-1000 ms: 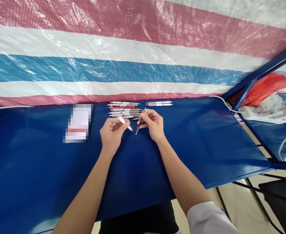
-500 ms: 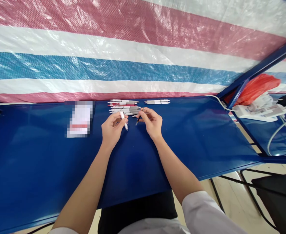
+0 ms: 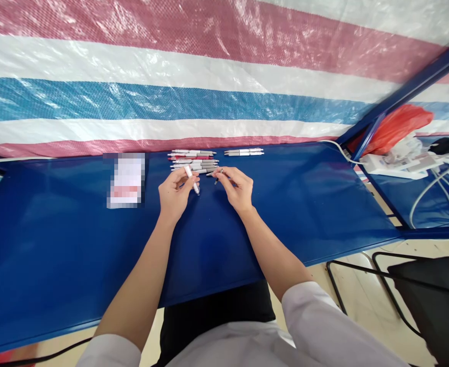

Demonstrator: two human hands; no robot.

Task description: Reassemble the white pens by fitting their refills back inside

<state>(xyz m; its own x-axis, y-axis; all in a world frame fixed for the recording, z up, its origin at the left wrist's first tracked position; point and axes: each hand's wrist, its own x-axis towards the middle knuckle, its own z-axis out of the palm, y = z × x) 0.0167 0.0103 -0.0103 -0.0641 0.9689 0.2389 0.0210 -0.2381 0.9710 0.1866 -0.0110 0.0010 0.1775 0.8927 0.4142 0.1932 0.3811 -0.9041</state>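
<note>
Between the thumb and fingers of my left hand [image 3: 174,193], a white pen barrel [image 3: 192,180] tilts with its clear lower end toward me. My right hand [image 3: 237,188] pinches a thin dark pen refill [image 3: 216,181], mostly covered by the fingers. The two hands are apart, close above the blue table [image 3: 209,239]. Just beyond my left fingertips lies a row of white and grey pens [image 3: 199,164], with a red pen [image 3: 182,157] among them. Farther right, a smaller group of pens [image 3: 244,152] lies by the table's back edge.
A blurred white packet or paper [image 3: 127,178] lies left of my hands. Behind the table hangs a striped plastic sheet [image 3: 209,107]. To the right are a blue metal frame [image 3: 400,107], a red plastic bag [image 3: 400,127], white cables [image 3: 439,188] and a dark chair [image 3: 434,300].
Less of the refill shows below my right fingers than before. My left hand still holds the pen barrel. The whole view has shifted slightly, with the table appearing higher.
</note>
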